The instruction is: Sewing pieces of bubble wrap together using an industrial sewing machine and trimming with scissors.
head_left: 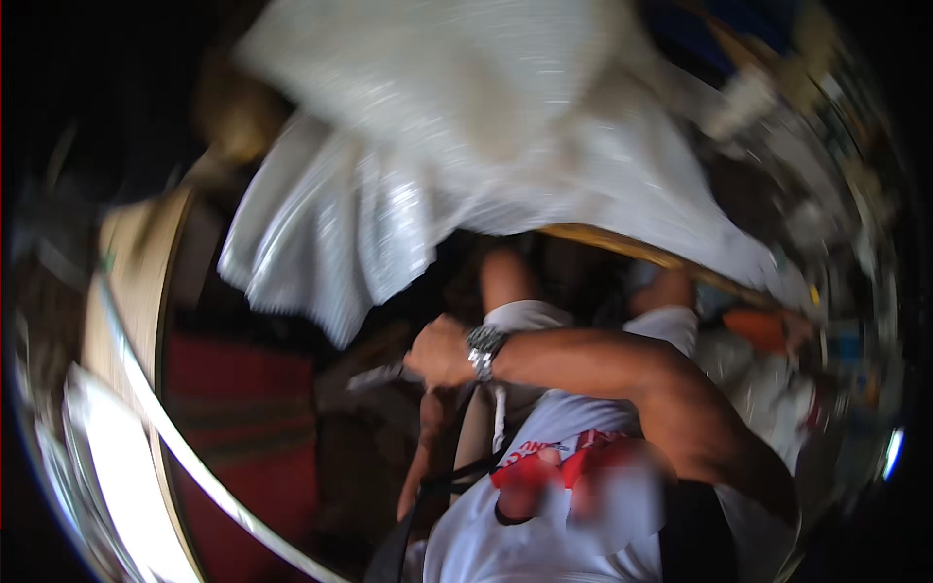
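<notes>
Sheet of white, glossy woven plastic [457,136] spreads across the far side, and the narrow, pale grey, strip-like thing [374,377] lies on the body side of it, just past the lowest tip of its left flap as seen from here; whether the two touch cannot be told. The strip pokes out leftward from the right hand [439,352], its long axis nearly crosswise, the free end tipped slightly away from the sheet. The right hand is the nearer to the sheet, its fingers curled in and apparently pinching the strip's inner end, though blur hides the fingertips. The left hand [437,408] sits farther from the sheet, mostly covered by the right hand; I cannot tell whether its fingers are spread or pressed together. The right forearm [573,360] crosses the body roughly along the sheet's near side, elbow bent, with a silver metal wristwatch [484,350] at its wrist; the left forearm [416,476] points toward the sheet.
</notes>
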`<state>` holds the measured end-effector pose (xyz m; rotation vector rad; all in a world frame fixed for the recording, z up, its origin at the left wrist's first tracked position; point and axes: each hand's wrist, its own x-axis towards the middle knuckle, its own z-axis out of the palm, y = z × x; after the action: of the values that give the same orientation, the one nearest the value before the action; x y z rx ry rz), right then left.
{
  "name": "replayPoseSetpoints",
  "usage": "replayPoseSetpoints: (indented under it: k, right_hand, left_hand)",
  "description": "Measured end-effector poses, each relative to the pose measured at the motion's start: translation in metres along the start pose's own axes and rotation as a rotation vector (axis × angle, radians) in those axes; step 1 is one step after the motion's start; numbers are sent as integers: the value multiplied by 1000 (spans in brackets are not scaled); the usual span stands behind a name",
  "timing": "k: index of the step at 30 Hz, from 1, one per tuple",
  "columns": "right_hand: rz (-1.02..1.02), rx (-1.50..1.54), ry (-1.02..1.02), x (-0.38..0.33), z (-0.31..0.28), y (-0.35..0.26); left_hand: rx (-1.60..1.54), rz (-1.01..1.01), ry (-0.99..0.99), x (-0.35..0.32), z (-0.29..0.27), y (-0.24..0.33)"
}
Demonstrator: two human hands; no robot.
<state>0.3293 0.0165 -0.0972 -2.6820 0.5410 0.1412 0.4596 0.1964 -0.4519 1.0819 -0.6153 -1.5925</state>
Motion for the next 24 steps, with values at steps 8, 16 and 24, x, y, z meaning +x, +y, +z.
replayPoseSetpoints:
  k: [8,16,24]
  right_hand:
    - [7,303,720,-237,5,-14]
    - [839,60,1445,-465,-30,-18]
    - [1210,-12,1149,-597,-68,43]
  left_hand:
    - [756,315,46,-14,118,138]
    - [1088,1030,-58,3,431,324]
    - [1598,1129,120,141,401,373]
